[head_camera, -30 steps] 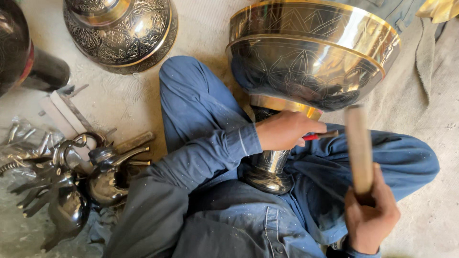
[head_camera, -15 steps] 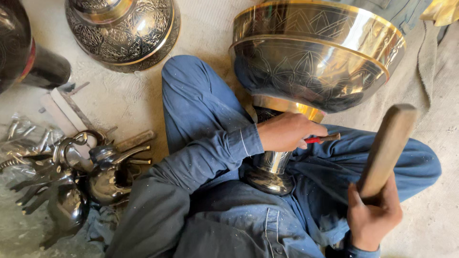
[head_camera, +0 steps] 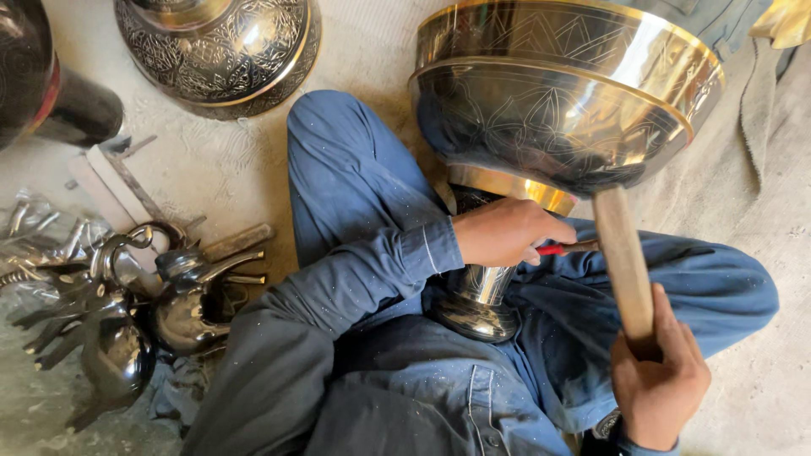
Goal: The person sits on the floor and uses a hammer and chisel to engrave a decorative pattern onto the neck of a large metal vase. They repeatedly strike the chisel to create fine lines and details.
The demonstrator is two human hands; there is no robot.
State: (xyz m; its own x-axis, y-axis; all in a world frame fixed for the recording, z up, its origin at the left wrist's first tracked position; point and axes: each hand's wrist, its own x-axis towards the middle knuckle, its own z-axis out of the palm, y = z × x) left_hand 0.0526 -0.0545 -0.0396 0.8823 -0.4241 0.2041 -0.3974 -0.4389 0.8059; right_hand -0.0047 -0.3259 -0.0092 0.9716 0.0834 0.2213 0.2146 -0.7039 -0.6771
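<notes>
Over on the far left a dark rounded metal vessel with a red band point(head_camera: 38, 93) is sitting at the edge of the floor, and below it a heap of small shiny dark metal teapots with curved spouts point(head_camera: 127, 312) is lying on the concrete floor point(head_camera: 211, 169). Next to that, up top, an engraved black-and-brass domed pot point(head_camera: 224, 46) is resting on the floor.

In the middle you're sitting with your blue-trousered legs around the big engraved brass goblet-shaped bowl with a polished foot point(head_camera: 557, 110), which is standing upright in your lap. Your left hand point(head_camera: 505, 232) is wrapping around its stem, fingers curled tight, and also pinching a thin red-handled chisel point(head_camera: 564, 248) that's poking out to the right, just under the bowl.

On the right, your right hand point(head_camera: 659, 380) is gripping the plain wooden mallet handle point(head_camera: 623, 262), fist closed around its lower end, its top end reaching up to the bowl's underside.
</notes>
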